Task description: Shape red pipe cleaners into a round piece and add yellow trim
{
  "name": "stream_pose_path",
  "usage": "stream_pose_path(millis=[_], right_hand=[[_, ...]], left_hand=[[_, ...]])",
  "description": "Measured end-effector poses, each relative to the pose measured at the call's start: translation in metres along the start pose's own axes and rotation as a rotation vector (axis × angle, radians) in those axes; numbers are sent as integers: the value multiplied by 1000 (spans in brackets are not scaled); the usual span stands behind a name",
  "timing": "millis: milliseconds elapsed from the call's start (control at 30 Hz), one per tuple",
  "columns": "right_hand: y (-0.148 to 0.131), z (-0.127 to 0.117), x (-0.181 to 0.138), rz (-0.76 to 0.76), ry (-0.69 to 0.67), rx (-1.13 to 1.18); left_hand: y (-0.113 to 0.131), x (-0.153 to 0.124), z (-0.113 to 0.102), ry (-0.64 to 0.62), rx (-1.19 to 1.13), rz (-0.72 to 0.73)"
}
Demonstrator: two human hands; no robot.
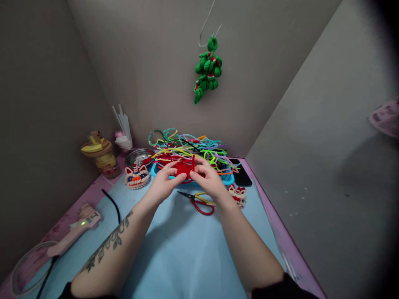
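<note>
Between my two hands is a red fuzzy piece, seemingly of bent pipe cleaners (184, 169), with one stem end sticking up. My left hand (164, 179) pinches its left side with thumb and fingers. On the other side, my right hand (208, 179) grips the right edge the same way. Both hands are raised in front of a blue tray (229, 180) heaped with colourful pipe cleaners (187, 145). Below the hands, scissors (202, 202) with black blades and red and yellow handles lie on the light blue mat (190, 257).
Finished animal-face ornaments lie left (137, 178) and right (238, 196). A pink glue gun (75, 232) with a lit green light and cable rests at left, near a black stem (111, 201). Behind stand a yellow cup (101, 155), metal bowl (132, 158) and phone (242, 174). A green ornament (208, 68) hangs above.
</note>
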State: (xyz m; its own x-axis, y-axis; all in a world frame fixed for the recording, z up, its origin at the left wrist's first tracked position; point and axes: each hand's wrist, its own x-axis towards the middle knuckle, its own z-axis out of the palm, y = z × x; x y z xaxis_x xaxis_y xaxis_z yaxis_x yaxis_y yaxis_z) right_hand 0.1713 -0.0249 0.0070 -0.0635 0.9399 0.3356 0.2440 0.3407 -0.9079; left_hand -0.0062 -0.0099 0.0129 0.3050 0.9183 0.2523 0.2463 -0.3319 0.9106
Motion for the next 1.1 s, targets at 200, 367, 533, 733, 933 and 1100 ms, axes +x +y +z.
stream_pose_path(millis=[200, 367, 533, 733, 933, 1100], right_hand=[[0, -3, 1, -28, 123, -29], [7, -5, 2, -23, 94, 43], [10, -8, 3, 54, -17, 131], [6, -10, 3, 122, -138, 194], [7, -5, 1, 176, -163, 187], [12, 3, 4, 144, 122, 190]], left_hand=[[6, 0, 0, -73, -31, -15], [8, 0, -1, -129, -31, -61], [5, 1, -4, -291, -86, -68], [2, 2, -8, -366, -62, -51], [4, 1, -8, -358, -92, -64], [-1, 4, -1, 65, -294, -161]])
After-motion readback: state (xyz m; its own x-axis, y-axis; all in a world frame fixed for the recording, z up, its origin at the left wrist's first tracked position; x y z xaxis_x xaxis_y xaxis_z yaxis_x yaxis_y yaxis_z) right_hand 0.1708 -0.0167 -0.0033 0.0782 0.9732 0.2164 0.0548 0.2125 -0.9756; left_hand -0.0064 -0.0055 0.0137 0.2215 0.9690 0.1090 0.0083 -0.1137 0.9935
